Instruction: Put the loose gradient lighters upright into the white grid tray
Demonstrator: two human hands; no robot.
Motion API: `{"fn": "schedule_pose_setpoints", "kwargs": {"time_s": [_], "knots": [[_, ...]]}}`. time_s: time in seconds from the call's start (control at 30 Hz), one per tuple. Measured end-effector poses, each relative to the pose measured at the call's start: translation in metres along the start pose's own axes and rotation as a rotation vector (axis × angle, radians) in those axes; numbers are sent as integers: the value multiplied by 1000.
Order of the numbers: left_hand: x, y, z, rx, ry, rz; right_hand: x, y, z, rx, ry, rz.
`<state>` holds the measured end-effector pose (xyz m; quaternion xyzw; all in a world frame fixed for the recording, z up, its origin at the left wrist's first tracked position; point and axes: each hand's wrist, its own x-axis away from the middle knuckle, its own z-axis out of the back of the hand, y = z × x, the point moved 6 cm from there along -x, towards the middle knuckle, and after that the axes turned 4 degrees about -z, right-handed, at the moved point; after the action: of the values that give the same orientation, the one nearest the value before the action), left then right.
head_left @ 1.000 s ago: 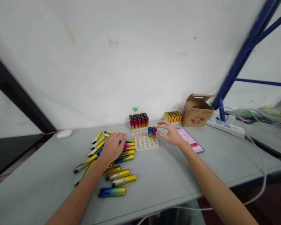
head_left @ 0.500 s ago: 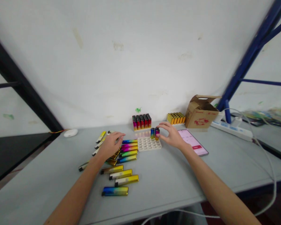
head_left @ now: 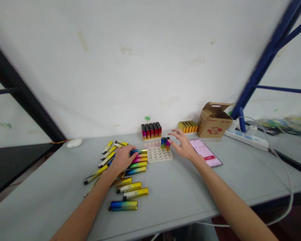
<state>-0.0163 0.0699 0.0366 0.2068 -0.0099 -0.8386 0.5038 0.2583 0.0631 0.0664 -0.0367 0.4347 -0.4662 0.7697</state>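
Observation:
My left hand (head_left: 124, 158) is closed around the left end of a blue-and-yellow lighter (head_left: 140, 151), the topmost in a row of shiny coloured lighters lying flat. Just below it in that row lie a pink lighter (head_left: 141, 160) and a green one (head_left: 139, 165). The row's right ends point at a white tray (head_left: 160, 155) with round holes. A few lighters stand upright in the tray's far right corner, among them a blue one (head_left: 163, 143) and a purple one (head_left: 168, 145). My right hand (head_left: 182, 145) is open beside the purple lighter, its thumb close to it.
Behind the tray stands a block of red-and-black lighters (head_left: 152, 130); yellow lighters (head_left: 188, 126) fill another tray. A cardboard box (head_left: 214, 122), a phone (head_left: 205, 152) and a power strip (head_left: 248, 139) lie to the right. Loose yellow lighters (head_left: 135, 193) lie at the left and front.
My left hand has come down onto the topmost lighter in the row and closed on it. My right hand's fingers have opened and lifted off the purple lighter, which stands in the tray.

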Motion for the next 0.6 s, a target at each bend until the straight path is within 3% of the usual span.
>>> {"fn": "schedule_pose_setpoints", "kwargs": {"time_s": [0.13,0.23,0.4,0.6], "knots": [[0,4,11,16,109,-8,5,-11,8,13,193,23],[2,6,20,55,255,-39,12,-33,8,21,322,110],[10,39,28,134,479,-193,20,-79,-23,52,169,246],[24,88,35,175,625,-375,23,-85,-40,1,86,97]]}}
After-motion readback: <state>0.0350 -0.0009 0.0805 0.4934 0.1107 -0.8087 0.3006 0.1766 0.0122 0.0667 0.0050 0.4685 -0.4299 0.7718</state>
